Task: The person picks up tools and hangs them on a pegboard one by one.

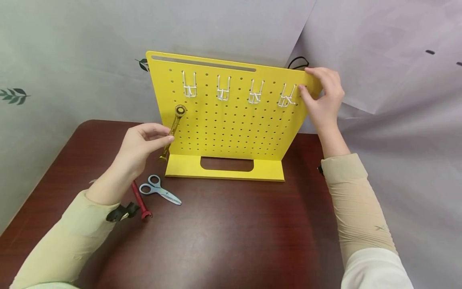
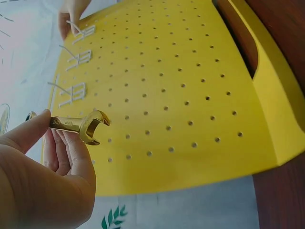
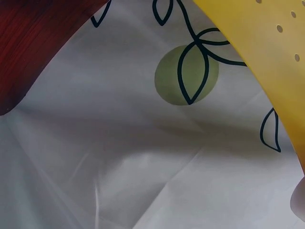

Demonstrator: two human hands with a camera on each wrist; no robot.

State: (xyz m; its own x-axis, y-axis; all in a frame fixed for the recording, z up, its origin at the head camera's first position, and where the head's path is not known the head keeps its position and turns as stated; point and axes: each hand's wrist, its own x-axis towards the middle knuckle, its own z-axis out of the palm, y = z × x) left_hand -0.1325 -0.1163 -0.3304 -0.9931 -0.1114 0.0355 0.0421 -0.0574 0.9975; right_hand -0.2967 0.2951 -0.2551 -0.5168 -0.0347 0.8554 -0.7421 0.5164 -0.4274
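Note:
A gold wrench is pinched between the thumb and fingers of my left hand, in front of the left side of the yellow pegboard. Its ring end points up, toward the leftmost white hook. The left wrist view shows the open end of the wrench close to the board. My right hand grips the board's upper right corner, thumb on the front face. In the right wrist view only a fingertip shows at the board's edge.
Three more white hooks, among them a middle one, line the board's upper part. Light blue scissors and a red tool, partly hidden by my left forearm, lie on the dark wooden table. Pale cloth hangs behind.

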